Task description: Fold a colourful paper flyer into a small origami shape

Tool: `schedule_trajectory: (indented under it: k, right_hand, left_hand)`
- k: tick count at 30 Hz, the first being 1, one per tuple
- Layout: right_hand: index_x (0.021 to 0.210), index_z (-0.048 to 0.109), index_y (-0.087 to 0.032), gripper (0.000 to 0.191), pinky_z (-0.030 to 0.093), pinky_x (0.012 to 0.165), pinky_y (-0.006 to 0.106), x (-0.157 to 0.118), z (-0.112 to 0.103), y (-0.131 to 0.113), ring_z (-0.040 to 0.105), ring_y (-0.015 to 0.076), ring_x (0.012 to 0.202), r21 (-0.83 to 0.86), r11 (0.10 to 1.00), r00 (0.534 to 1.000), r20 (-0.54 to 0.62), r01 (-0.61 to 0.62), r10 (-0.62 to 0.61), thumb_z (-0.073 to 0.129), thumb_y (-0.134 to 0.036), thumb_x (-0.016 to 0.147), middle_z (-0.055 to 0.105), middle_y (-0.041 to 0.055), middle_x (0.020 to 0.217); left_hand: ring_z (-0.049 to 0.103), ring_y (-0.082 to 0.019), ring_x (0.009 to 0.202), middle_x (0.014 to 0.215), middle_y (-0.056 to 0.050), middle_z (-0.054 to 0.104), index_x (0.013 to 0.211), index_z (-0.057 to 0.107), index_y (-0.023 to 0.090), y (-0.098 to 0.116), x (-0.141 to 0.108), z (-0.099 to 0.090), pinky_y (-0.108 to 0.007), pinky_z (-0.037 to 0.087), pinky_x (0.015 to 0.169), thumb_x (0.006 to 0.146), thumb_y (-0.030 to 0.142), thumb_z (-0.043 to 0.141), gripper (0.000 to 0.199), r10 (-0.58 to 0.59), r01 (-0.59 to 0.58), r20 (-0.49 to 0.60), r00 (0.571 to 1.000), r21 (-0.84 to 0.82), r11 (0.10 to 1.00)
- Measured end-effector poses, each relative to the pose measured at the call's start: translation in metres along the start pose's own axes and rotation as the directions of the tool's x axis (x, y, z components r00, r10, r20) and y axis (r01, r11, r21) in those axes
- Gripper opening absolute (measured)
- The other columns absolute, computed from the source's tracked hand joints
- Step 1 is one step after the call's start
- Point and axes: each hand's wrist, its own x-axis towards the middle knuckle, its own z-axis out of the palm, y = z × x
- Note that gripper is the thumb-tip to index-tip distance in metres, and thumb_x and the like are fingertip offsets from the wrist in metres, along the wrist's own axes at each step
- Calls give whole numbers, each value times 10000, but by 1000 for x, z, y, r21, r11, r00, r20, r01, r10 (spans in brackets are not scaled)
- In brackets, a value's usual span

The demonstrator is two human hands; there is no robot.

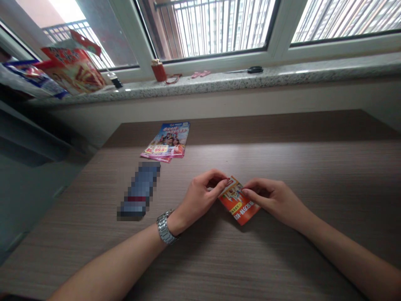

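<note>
Leaflet, orange and printed, sits between both hands, on or just over the worktop, its long axis slanting from far left to near right. The left hand's grip pinches its far-left end, the right hand's its right edge; neither is nearer. Beyond: a blurred dark oblong, flyers, then scissors on the windowsill.

Orange leaflet in both hands

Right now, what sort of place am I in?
Probably a room in a home: a wood-look table, printed bags on a speckled windowsill, and a metal railing outside.
</note>
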Motion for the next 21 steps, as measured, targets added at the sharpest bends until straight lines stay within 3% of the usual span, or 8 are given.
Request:
schedule_trajectory:
  k: [10, 15, 21]
  right_hand:
    - [967, 729, -211, 270, 514, 661, 280, 0, -1, 2, 682, 183, 747, -46, 998, 997, -68, 41, -44, 586, -441, 965, 770, 26, 868]
    - [954, 739, -213, 255, 505, 644, 277, 0, -3, 0, 685, 184, 741, -106, 993, 997, -54, 52, -58, 585, -415, 961, 775, 25, 858]
    - [964, 745, -214, 243, 500, 637, 286, 0, -2, 3, 676, 182, 720, -195, 978, 995, -61, 69, -82, 584, -397, 964, 771, 18, 840]
  left_hand:
    - [630, -115, 768, 850, -6, 677, 940, 639, 161, 0, -3, 4, -206, 507, 707, 965, 267, 633, 109, -21, 21, 11, 1000, -1, 1000]
    - [697, -151, 925, 1011, -45, 727, 1139, 657, 184, -3, -3, 4, -243, 560, 811, 968, 259, 637, 188, 29, -28, 30, 999, -35, 999]
    - [707, -145, 865, 947, -38, 745, 1019, 717, 170, -8, -3, 1, -230, 565, 772, 948, 216, 650, 107, 37, -37, 33, 999, 22, 999]
